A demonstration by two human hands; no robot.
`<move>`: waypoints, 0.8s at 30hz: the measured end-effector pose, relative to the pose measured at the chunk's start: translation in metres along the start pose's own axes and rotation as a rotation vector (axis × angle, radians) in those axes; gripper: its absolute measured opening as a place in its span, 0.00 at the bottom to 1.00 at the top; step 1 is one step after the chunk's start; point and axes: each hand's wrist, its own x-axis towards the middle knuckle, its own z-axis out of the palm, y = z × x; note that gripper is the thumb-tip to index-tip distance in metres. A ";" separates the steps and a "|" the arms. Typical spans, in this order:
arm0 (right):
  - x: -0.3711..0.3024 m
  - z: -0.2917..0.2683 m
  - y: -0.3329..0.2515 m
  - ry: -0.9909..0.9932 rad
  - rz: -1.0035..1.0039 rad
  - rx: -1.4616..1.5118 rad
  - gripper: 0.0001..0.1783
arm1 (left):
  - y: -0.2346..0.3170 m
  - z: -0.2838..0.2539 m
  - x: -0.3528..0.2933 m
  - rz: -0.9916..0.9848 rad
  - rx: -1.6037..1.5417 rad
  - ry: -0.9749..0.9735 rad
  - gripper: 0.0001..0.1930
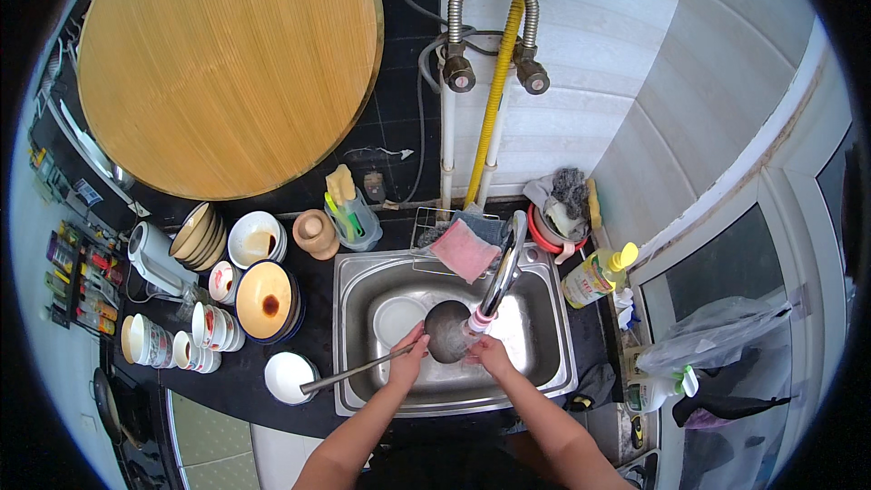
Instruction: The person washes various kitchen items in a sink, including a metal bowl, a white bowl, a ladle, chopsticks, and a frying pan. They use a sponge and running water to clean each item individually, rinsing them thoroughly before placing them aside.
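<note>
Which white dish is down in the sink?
The round white dish in the left half of the sink, beside the ladle; the other white dishes stand on the counter.

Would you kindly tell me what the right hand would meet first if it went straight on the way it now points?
The right hand would probably meet the round bowl of the ladle first; it already looks close to it or touching, though depth is unclear.
</note>
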 end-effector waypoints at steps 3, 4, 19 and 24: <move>-0.002 -0.004 -0.011 0.007 -0.007 0.072 0.11 | 0.008 0.005 0.002 -0.042 -0.020 0.031 0.24; -0.004 -0.006 -0.015 0.009 -0.013 0.072 0.11 | 0.011 0.011 0.000 -0.053 -0.030 0.052 0.24; 0.019 -0.015 0.021 0.218 -0.255 -0.289 0.12 | -0.035 0.022 0.006 -0.154 0.291 -0.224 0.17; 0.009 0.020 0.004 0.282 -0.595 -0.429 0.20 | -0.011 0.027 0.000 -0.455 -0.466 -0.236 0.20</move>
